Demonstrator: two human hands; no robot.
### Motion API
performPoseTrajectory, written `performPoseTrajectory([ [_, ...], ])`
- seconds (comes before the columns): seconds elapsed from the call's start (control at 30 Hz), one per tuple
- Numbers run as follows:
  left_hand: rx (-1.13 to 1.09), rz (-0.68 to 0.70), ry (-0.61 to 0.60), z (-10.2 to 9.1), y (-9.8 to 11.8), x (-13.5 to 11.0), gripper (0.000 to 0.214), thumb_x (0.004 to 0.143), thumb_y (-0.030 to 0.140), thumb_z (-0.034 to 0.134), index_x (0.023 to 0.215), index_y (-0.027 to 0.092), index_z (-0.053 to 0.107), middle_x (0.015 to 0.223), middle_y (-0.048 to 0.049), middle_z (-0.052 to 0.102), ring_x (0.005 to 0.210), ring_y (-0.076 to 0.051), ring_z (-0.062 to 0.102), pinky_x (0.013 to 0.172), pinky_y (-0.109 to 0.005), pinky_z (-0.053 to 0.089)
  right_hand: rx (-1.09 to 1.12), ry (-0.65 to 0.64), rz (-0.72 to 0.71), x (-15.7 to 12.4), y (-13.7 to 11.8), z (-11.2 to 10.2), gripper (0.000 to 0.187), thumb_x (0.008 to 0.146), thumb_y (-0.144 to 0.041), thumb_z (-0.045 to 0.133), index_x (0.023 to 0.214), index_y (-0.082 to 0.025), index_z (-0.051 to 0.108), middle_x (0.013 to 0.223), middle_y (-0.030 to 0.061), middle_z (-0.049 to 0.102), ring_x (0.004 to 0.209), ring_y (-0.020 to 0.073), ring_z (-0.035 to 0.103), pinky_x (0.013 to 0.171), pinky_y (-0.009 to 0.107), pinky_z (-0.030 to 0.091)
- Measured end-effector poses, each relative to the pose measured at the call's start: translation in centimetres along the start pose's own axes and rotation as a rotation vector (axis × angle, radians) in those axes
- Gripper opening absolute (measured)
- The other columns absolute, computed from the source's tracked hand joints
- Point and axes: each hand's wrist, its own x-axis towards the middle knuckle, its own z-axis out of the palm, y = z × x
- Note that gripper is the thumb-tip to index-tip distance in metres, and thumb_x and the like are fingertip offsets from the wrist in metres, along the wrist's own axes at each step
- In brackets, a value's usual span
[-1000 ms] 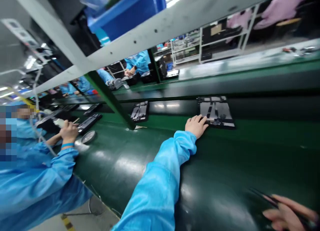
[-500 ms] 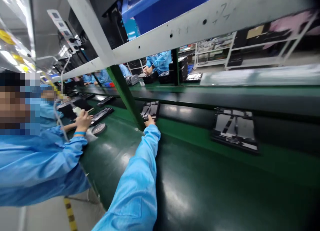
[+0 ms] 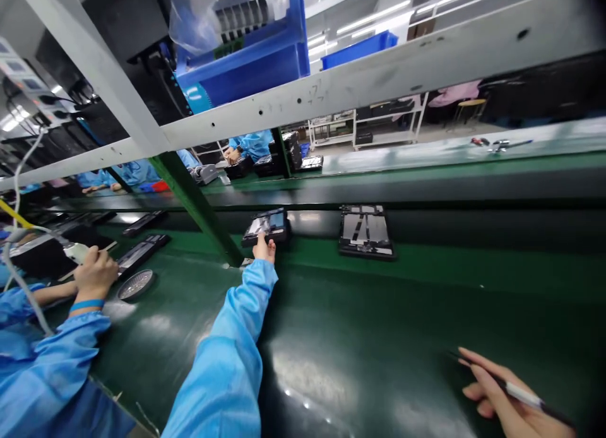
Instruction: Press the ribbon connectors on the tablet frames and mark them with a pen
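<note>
My left hand (image 3: 265, 248) reaches out with its fingers closed on the near edge of an opened tablet-like device (image 3: 271, 222), its grey inner parts showing. Part of my grip is hidden under and behind the device. To its right, a second opened device (image 3: 364, 233) lies on the dark belt, apart from my hands. Low at the right, my right hand (image 3: 506, 394) is closed round a slim black-and-white pen-like tool (image 3: 523, 395), its dark tip pointing left above the green work surface. The exact kind of tool cannot be made out.
A green post (image 3: 194, 207) rises left of the held device to a white rail (image 3: 331, 91) bearing a blue bin (image 3: 255, 65). At left, a co-worker's hand (image 3: 97, 274) holds a white corded tool near a round dish (image 3: 136, 285). Other workers sit across the line.
The view has swung right, bringing my right hand with the pen-like tool into sight. The device at my left hand now stands farther from the post and nearer the second device.
</note>
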Motion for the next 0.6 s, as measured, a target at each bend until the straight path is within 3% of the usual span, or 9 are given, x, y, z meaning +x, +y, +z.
performPoseTrajectory([
  [0.1,0.030,-0.073,-0.140,-3.4,-1.5,-5.7,0.020,0.094,0.031,0.059,0.099,0.012,0.060,0.079,0.0009,0.059,0.058,-0.007,0.054,0.051,-0.019,0.048,-0.012,-0.058,0.019,-0.1,-0.9,-0.4,0.060,0.074,-0.069,0.056,0.103,-0.019,0.072,0.061,0.0034,0.066,0.045,0.0158,0.057,0.046,0.028,0.052],
  [0.2,0.087,-0.177,-0.269,-8.6,-2.9,-12.1,0.024,0.087,0.032,0.067,0.077,0.014,0.055,0.049,0.0098,0.038,0.035,-0.003,0.036,0.034,-0.013,0.028,0.067,-0.055,0.059,-0.4,-1.7,-0.5,0.067,0.073,-0.073,0.056,0.106,-0.016,0.071,0.063,0.0044,0.066,0.047,0.0149,0.057,0.047,0.027,0.051],
  [0.33,0.195,-0.311,-0.406,-14.0,-5.3,-18.9,0.041,0.066,0.041,0.084,0.079,0.016,0.055,0.044,0.0114,0.041,0.030,-0.003,0.035,0.029,-0.013,0.023,0.274,-0.051,0.085,-1.2,-2.8,0.1,0.068,0.075,-0.071,0.060,0.112,-0.014,0.066,0.067,0.0051,0.068,0.049,0.0138,0.057,0.043,0.024,0.048],
  [0.4,0.239,-0.367,-0.503,-14.6,-7.1,-21.1,0.051,0.060,0.048,0.086,0.083,0.017,0.054,0.048,0.0107,0.047,0.032,-0.003,0.039,0.030,-0.012,0.027,0.328,-0.074,0.087,-1.6,-3.4,0.3,0.066,0.078,-0.068,0.060,0.118,-0.014,0.063,0.064,0.0044,0.068,0.048,0.0139,0.057,0.042,0.023,0.048],
  [0.5,0.275,-0.462,-0.635,-13.5,-9.9,-23.8,0.057,0.059,0.054,0.085,0.089,0.017,0.054,0.066,0.0041,0.063,0.047,-0.006,0.057,0.039,-0.012,0.041,0.340,-0.069,0.052,-1.8,-3.7,-0.1,0.060,0.085,-0.062,0.056,0.123,-0.017,0.060,0.075,0.0089,0.073,0.063,0.0187,0.068,0.048,0.024,0.053],
  [0.53,0.299,-0.532,-0.707,-12.9,-10.6,-24.5,0.058,0.061,0.056,0.083,0.093,0.016,0.056,0.078,-0.0007,0.068,0.056,-0.010,0.064,0.043,-0.014,0.046,0.334,-0.063,0.030,-1.8,-3.6,-0.4,0.057,0.087,-0.061,0.054,0.125,-0.018,0.059,0.083,0.0110,0.075,0.072,0.0209,0.071,0.052,0.026,0.055],
  [0.6,0.412,-0.731,-0.971,-12.1,-11.2,-25.4,0.062,0.066,0.063,0.076,0.102,0.014,0.060,0.098,-0.0099,0.070,0.071,-0.018,0.070,0.046,-0.019,0.051,0.288,-0.064,-0.023,-1.9,-2.9,-1.4,0.053,0.090,-0.058,0.052,0.127,-0.020,0.057,0.102,0.0140,0.074,0.091,0.0243,0.072,0.067,0.032,0.060],
])
